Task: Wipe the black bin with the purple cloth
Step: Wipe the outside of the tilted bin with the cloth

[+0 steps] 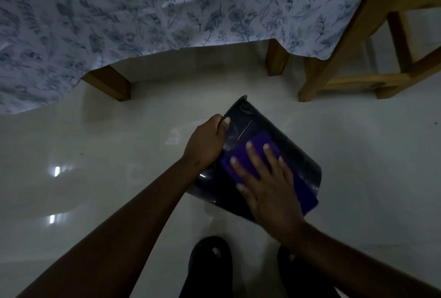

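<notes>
The black bin (pixel 290 144) lies tipped on its side on the pale floor, its open rim toward the far left. My left hand (pixel 206 141) grips that rim, thumb on the outside wall. The purple cloth (pixel 259 141) is spread on the bin's upturned side. My right hand (pixel 267 179) lies flat on the cloth with fingers spread, pressing it against the bin. Part of the cloth hangs past the bin's near right edge.
A table draped in a blue-and-white floral cloth (pixel 167 6) stands just beyond, with wooden legs (pixel 112 84) close to the bin. A wooden chair frame (pixel 353 54) is at the right. My feet in dark sandals (pixel 211 264) are at the bottom. Glossy floor (pixel 95 154) surrounds the bin.
</notes>
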A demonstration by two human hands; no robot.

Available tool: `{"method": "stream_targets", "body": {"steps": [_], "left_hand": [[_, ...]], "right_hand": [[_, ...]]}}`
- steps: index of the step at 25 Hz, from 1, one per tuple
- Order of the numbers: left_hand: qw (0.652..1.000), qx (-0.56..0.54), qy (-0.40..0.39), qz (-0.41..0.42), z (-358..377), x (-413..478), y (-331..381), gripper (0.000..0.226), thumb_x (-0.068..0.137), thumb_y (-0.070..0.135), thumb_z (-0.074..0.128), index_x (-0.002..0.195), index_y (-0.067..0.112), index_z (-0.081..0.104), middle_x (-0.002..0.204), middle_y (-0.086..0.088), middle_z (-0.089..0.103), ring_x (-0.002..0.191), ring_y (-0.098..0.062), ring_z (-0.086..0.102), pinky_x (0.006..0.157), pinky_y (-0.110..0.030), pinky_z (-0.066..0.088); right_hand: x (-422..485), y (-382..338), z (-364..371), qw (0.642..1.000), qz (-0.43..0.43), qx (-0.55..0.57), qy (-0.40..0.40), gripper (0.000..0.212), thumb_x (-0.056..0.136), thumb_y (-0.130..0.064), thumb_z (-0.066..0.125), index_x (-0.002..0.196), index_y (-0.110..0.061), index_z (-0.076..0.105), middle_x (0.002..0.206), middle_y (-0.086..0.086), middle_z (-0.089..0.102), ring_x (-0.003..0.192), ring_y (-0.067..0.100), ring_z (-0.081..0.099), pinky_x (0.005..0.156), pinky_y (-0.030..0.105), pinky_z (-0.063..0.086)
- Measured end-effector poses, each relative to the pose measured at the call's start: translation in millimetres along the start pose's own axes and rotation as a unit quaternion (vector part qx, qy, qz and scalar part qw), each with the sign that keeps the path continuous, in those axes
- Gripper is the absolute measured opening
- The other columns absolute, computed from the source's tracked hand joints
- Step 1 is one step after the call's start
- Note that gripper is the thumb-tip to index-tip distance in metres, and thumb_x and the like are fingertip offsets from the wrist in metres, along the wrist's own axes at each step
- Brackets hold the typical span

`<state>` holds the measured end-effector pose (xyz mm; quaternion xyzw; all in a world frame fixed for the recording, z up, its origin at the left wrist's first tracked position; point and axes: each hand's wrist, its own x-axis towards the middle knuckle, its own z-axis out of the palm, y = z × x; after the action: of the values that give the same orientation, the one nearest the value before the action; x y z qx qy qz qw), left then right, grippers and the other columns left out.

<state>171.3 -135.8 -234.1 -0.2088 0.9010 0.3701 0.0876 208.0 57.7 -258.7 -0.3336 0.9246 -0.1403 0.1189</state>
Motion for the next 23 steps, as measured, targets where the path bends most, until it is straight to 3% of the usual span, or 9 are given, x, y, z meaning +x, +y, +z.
{"method": "stream_targets", "body": {"steps": [3,6,9,15,19,21,23], "left_hand": [[1.000,-0.021,0.006,0.004,1,6,4,0.031,0.101,0.036,0.034,0.079,0.018,0.046,0.069,0.005,0.052,0.063,-0.011,0.049,0.057,-0.025,0.036],[0.999,-0.032,0.018,0.001,0,0,5,0.030,0.102,0.034,0.034,0.079,0.018,0.044,0.068,0.007,0.048,0.061,-0.006,0.046,0.056,-0.020,0.035],[0.999,-0.023,0.024,-0.007,0,-6,3,0.031,0.102,0.036,0.033,0.083,0.015,0.046,0.069,0.009,0.049,0.063,-0.004,0.047,0.057,-0.020,0.034],[0.999,-0.011,-0.017,-0.032,-2,22,24,0.030,0.101,0.038,0.035,0.091,0.015,0.052,0.075,0.004,0.053,0.067,-0.011,0.050,0.058,-0.024,0.036],[0.990,-0.107,-0.090,-0.034,-18,-16,10,0.032,0.099,0.042,0.038,0.121,0.022,0.050,0.097,0.010,0.060,0.081,0.000,0.058,0.060,-0.016,0.042],[0.996,-0.064,-0.040,-0.048,-16,-37,-2,0.031,0.100,0.042,0.034,0.115,0.021,0.053,0.093,0.004,0.064,0.074,-0.006,0.061,0.055,-0.016,0.042],[0.999,-0.021,0.019,-0.034,-11,-32,-1,0.033,0.100,0.042,0.033,0.096,0.016,0.055,0.084,-0.004,0.065,0.071,-0.014,0.060,0.058,-0.021,0.042]], "right_hand": [[-2,6,5,0.999,-0.033,-0.009,-0.008,0.057,0.097,-0.051,0.028,0.151,-0.039,0.015,0.162,0.000,0.010,0.149,0.030,0.007,0.116,0.051,0.013],[57,33,-13,0.995,0.090,0.049,0.017,0.054,0.099,-0.050,0.022,0.151,-0.033,0.019,0.160,0.003,0.021,0.145,0.030,0.022,0.113,0.050,0.022],[92,57,-24,0.969,0.180,0.168,-0.027,0.053,0.101,-0.049,0.023,0.150,-0.027,0.026,0.157,0.003,0.031,0.139,0.028,0.035,0.111,0.048,0.028],[8,27,-7,0.999,0.049,0.018,0.007,0.054,0.099,-0.049,0.019,0.151,-0.036,0.015,0.163,0.000,0.009,0.148,0.028,0.009,0.111,0.047,0.015],[63,64,-27,0.992,0.099,0.079,0.021,0.051,0.101,-0.043,0.027,0.150,-0.029,0.023,0.159,0.003,0.025,0.143,0.028,0.029,0.111,0.048,0.028],[89,86,-33,0.976,0.144,0.161,-0.001,0.051,0.101,-0.042,0.029,0.150,-0.028,0.025,0.158,0.003,0.029,0.140,0.028,0.034,0.110,0.046,0.030],[81,78,-28,0.976,0.149,0.160,0.009,0.051,0.101,-0.040,0.029,0.151,-0.028,0.024,0.158,0.004,0.029,0.140,0.028,0.035,0.110,0.047,0.032]]}}
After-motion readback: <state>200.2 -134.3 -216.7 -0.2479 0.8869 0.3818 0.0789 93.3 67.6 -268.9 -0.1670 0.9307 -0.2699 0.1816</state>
